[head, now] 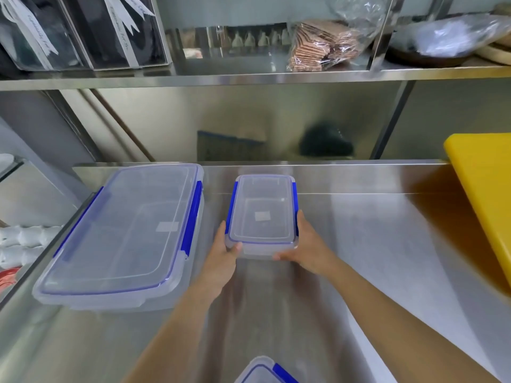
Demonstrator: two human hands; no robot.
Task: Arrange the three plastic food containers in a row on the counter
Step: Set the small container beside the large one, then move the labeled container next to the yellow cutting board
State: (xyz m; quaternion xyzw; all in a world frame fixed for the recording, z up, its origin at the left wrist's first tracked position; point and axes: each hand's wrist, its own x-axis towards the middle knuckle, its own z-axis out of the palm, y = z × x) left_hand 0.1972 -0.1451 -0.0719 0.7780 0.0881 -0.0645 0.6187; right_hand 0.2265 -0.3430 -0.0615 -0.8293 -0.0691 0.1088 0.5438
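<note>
A small clear container (262, 214) with blue latches sits in the middle of the steel counter (373, 244). My left hand (225, 255) grips its near left corner and my right hand (307, 244) grips its near right side. A large clear container (124, 233) with blue latches lies to its left, close beside it but apart. A corner of a third clear container (262, 370) with a blue latch shows at the bottom edge, between my forearms.
A yellow cutting board (486, 194) leans at the right end of the counter. A steel shelf (249, 74) overhead holds dark boxes, a bag of wafers and a wrapped dish. The counter's left edge drops off beside the large container.
</note>
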